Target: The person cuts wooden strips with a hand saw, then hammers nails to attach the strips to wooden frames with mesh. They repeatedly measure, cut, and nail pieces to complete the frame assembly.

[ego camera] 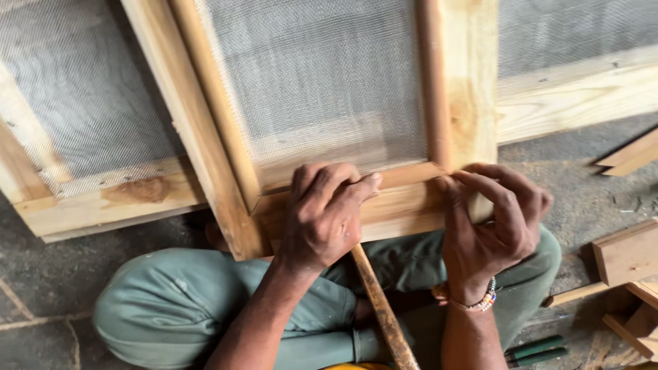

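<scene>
Crowding the view on the left, a second pale wooden frame with grey wire mesh (82, 123) leans beside the one in hand, and a third mesh panel with a light timber rail (576, 96) sits behind at upper right; loose offcuts of pale wood (627, 253) lie on the grey concrete floor (41, 274) to the right, near two dark green tool handles (538, 351). A worn brown wooden stick (380, 308) runs down between the knees in grey-green trousers (171, 308), partly hidden under the left hand (322, 219). The light pine frame with fine grey wire mesh (322, 96) rests tilted over the lap, its lower rail at centre; a thin reddish-brown wooden bead strip (433, 82) edges the mesh (grain knots visible). Left hand's fingers lie curled together, pressed flat on the lower rail. The right hand (493, 226), beaded bracelet at the wrist, has thumb and forefinger pinched at the bead corner; what they pinch cannot be told.
</scene>
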